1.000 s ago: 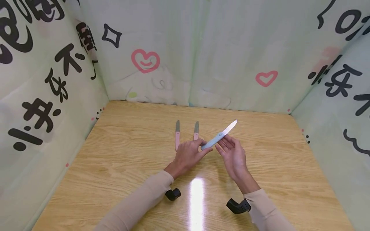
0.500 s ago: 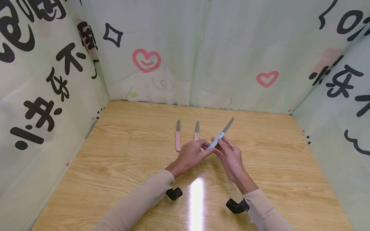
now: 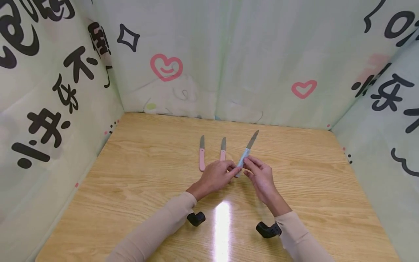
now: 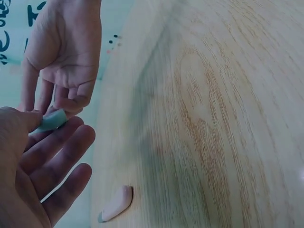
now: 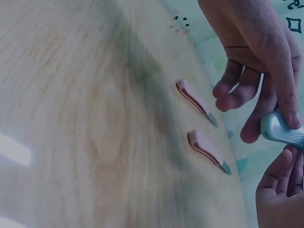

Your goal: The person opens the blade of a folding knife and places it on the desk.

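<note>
Both hands hold a paring knife with a light blue handle point(image 3: 242, 159) over the table, its grey blade pointing away and slightly right. My left hand point(image 3: 217, 177) pinches the handle's butt end between thumb and forefinger; in the left wrist view its other fingers spread loosely. Farther up the handle, near the blade, my right hand point(image 3: 262, 179) grips with thumb and fingers. Beyond the left hand lie two pink-handled knives, blades pointing away: the left knife point(image 3: 202, 156) is in full view, while the left hand partly covers the right knife point(image 3: 223, 151) in the head view.
The wooden table point(image 3: 147, 156) spreads around the hands, with a bright light reflection near the front. Printed cloth walls point(image 3: 262, 65) with hearts and black characters enclose it at the back and both sides. A black wrist camera point(image 3: 269, 230) hangs below the right sleeve.
The blue knife has swung from slanting right to pointing more directly away. The right hand's fingers, loosely extended behind the knife before, have closed on its handle. The pink knives stay in place.
</note>
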A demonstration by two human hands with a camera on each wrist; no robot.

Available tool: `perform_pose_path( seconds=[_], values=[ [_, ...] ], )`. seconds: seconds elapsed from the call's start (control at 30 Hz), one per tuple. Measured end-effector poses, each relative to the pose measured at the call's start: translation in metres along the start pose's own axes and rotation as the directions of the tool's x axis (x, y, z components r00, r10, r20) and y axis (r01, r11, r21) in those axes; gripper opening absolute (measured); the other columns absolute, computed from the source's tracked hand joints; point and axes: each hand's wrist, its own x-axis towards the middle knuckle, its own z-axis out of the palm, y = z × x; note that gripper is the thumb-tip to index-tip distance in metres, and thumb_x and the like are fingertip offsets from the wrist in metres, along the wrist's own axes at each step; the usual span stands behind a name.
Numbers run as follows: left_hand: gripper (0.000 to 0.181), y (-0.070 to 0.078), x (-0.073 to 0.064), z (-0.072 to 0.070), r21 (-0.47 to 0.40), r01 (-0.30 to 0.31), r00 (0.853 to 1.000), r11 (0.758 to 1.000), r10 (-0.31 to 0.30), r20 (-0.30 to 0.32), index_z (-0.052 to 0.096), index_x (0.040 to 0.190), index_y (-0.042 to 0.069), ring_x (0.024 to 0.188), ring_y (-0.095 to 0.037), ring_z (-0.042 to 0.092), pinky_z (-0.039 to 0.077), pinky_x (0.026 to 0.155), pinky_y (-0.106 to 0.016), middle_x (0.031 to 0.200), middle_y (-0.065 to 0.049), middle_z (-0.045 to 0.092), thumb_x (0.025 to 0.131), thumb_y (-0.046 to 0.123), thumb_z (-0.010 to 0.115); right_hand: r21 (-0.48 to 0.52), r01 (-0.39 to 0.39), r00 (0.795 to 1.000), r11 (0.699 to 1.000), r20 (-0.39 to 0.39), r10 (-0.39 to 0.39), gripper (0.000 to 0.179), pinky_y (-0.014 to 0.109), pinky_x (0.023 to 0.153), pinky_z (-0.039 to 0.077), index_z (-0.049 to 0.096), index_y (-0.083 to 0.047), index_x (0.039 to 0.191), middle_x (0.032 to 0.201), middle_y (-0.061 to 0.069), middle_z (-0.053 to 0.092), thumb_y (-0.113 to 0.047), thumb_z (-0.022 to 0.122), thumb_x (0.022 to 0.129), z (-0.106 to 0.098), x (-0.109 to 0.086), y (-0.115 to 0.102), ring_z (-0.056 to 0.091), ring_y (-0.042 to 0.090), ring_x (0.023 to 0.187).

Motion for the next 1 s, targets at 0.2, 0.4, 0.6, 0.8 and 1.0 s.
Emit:
perform_pose_path(
  seconds=[0.2, 0.4, 0.6, 0.8, 1.0],
  values=[
    [0.031, -0.002, -0.002, -0.003, -0.087, 0.017, 1.000, 0.996, -0.015, 0.023, 0.075, 0.107, 0.011, 0.061, -0.001, 0.063, 0.045, 0.054, -0.023, 0.083, 0.006, 0.073, 0.107, 0.035, 0.055, -0.339, 0.076, 0.996, 0.938, -0.025, -0.090, 0.038, 0.024, 0.074, 0.052, 0.061, 0.012, 0.123, 0.096, 0.002, 0.068, -0.018, 0.067, 0.101, -0.003, 0.014, -0.012, 0.064, 0.010, 0.084],
    [0.027, -0.007, -0.007, -0.005, -0.077, 0.015, 1.000, 0.997, -0.013, 0.026, 0.074, 0.104, 0.008, 0.061, -0.002, 0.063, 0.045, 0.054, -0.024, 0.078, 0.014, 0.069, 0.107, 0.027, 0.055, -0.564, 0.072, 0.996, 0.823, -0.009, -0.093, 0.040, 0.028, 0.075, 0.054, 0.066, 0.010, 0.121, 0.099, 0.012, 0.070, -0.023, 0.069, 0.099, -0.014, 0.033, -0.010, 0.065, 0.012, 0.082],
    [0.029, -0.010, -0.010, -0.008, -0.096, 0.018, 1.000, 0.995, -0.016, 0.025, 0.074, 0.104, 0.008, 0.063, -0.003, 0.064, 0.046, 0.054, -0.026, 0.078, 0.014, 0.068, 0.107, 0.028, 0.053, -0.698, 0.065, 0.996, 0.714, 0.005, -0.086, 0.033, 0.024, 0.067, 0.050, 0.070, 0.009, 0.114, 0.097, 0.016, 0.071, -0.019, 0.069, 0.099, -0.018, 0.047, -0.002, 0.065, 0.015, 0.080],
    [0.030, -0.016, -0.011, -0.014, -0.122, 0.046, 0.998, 0.991, -0.050, -0.032, 0.072, 0.104, 0.005, 0.061, -0.006, 0.063, 0.045, 0.054, -0.025, 0.077, 0.010, 0.068, 0.108, 0.026, 0.051, -0.787, 0.057, 0.998, 0.614, 0.039, -0.041, 0.026, 0.024, 0.062, 0.046, 0.072, 0.010, 0.104, 0.086, 0.012, 0.070, -0.016, 0.070, 0.098, -0.022, 0.054, 0.007, 0.061, 0.015, 0.074],
    [0.027, -0.035, -0.007, -0.041, 0.180, 0.205, 0.969, 0.962, -0.173, -0.176, 0.070, 0.118, 0.006, 0.071, -0.016, 0.062, 0.051, 0.061, -0.033, 0.099, -0.004, 0.070, 0.105, 0.026, 0.057, -0.796, 0.053, 0.998, 0.602, 0.059, -0.011, 0.025, 0.023, 0.063, 0.049, 0.071, 0.011, 0.106, 0.089, 0.016, 0.072, -0.013, 0.068, 0.099, -0.026, 0.055, 0.011, 0.066, 0.016, 0.075]
  ],
)
